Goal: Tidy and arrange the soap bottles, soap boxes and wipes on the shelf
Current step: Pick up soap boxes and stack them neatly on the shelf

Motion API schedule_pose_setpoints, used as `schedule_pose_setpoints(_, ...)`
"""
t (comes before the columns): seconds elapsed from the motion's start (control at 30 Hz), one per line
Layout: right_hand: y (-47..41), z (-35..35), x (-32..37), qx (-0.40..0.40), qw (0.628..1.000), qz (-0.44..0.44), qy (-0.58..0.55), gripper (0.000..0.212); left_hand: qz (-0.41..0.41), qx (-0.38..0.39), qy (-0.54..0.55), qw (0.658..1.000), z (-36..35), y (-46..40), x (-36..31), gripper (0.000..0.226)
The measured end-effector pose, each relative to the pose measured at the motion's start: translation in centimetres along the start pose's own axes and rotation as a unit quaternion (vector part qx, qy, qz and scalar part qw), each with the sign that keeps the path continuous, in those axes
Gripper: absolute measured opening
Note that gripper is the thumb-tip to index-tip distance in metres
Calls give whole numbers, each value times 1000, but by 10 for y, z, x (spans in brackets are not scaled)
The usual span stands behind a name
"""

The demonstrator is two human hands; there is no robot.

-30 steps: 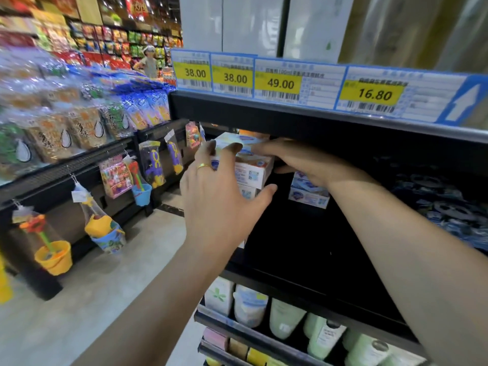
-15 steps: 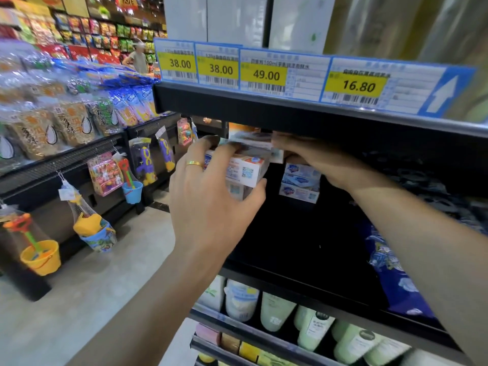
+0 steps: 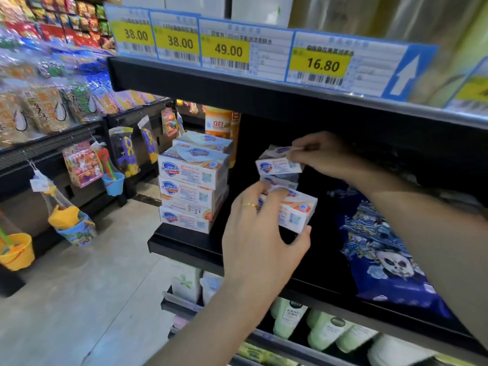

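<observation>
Black shelf [image 3: 184, 243] — carries a stack of soap boxes [image 3: 192, 186] at its left end, and a blue patterned pack [image 3: 383, 249] lying at right.

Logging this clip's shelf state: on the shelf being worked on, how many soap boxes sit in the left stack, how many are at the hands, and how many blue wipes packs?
Soap boxes in left stack: 4 visible
Soap boxes at the hands: 3 (left hand grips one, right hand pinches one, one between)
Blue wipes packs: 1
Total: 8

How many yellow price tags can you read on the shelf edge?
4, left to right: 38.00, 38.00, 49.00, 16.80. A fifth yellow tag is cut off at right.
</observation>
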State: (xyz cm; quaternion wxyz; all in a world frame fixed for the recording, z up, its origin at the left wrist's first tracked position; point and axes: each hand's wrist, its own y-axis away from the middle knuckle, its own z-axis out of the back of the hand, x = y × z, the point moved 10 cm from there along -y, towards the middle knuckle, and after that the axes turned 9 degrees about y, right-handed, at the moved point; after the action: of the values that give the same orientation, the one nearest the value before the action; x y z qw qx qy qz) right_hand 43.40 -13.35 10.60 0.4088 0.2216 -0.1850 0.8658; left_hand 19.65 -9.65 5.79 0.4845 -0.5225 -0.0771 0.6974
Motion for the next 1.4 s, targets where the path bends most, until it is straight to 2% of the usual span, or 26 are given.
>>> schedule_pose_setpoints(0.13, -12, -10, -2, -26, 998, 17, 58, 44, 53, 60, -57, 995, -43, -27, 34, 67)
schedule_pose_setpoints(0.33, -16, -21, -7, -27, 990, 23, 137, 21, 85, 193, -103, 972, -92, -48, 66, 82)
schedule_pose_setpoints(0.47, -13, -28, -5, 3, 972, 42, 231, 25, 76, 236, -122, 961, -105, -46, 71, 64)
schedule_pose_setpoints(0.57, -16, -31, -4, 1, 973, 41, 229, 26, 47, 231, -151, 960, -102, -54, 71, 60)
schedule_pose_setpoints(0.73, -23, -41, -10, 31, 969, 25, 245, 36, 47, 241, -131, 960, -104, -66, 77, 59)
schedule_pose_setpoints(1.0, -31, -45, -18, 27, 968, 8, 250, 35, 39, 246, -107, 963, -111, -75, 81, 62)
schedule_pose_setpoints(1.2, -24, -39, -3, 56, 971, 23, 229, 43, 10, 240, -158, 958, -99, -76, 61, 63)
schedule_pose_setpoints(1.27, -23, -28, 12, 2, 980, 29, 199, 41, -14, 214, -163, 963, -80, -75, 39, 65)
schedule_pose_setpoints(1.33, -21, -20, 24, -51, 992, 23, 113, 39, -39, 173, -144, 973, -55, -72, 15, 62)
schedule_pose_setpoints(1.4, -16, -31, 34, -19, 999, -4, -33, 44, -79, 103, -118, 984, -22, -64, -11, 50)
